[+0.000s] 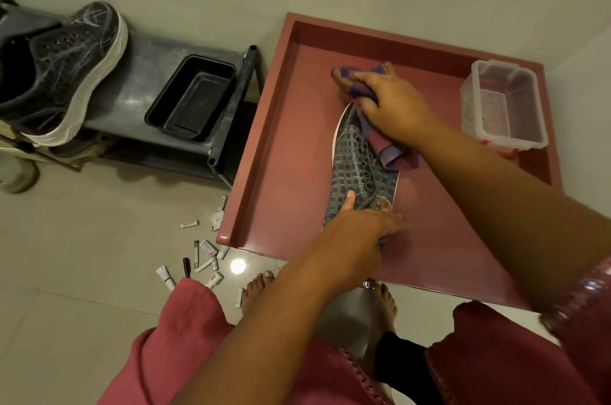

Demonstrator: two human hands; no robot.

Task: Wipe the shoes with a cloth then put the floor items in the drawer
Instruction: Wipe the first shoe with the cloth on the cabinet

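Shoe [355, 170]: dark, croc-textured, pale-soled, lay inside the open drawer [264, 146], toe toward 12 o'clock, heel toward 6 o'clock.

Left hand [360, 232]: held the shoe at its heel end; grip closed round it, thumb laid up along the upper, fingers wrapped over the far side.

Right hand [393, 103]: grip curled round a purple cloth [390, 150], pressing it on the toe end; cloth ends trailed out at 12 o'clock and at 5 o'clock of the hand.

Drawer: reddish-pink, shallow, walled. At 2 o'clock of the shoe, well apart, stood a clear plastic box [502, 107], lidless, against the drawer's far-right corner.

Second shoe [66, 74]: matching, stood tilted on a grey metal rack [139, 74] at 9 o'clock of the drawer. A black tray [191, 97] sat on the same shelf, between this shoe and the drawer.

Floor items [205, 259]: small tubes, sticks and batteries, scattered on the tiled floor near the drawer's near-left corner, at 8 o'clock of the shoe, beside the person's bare feet [258, 289].
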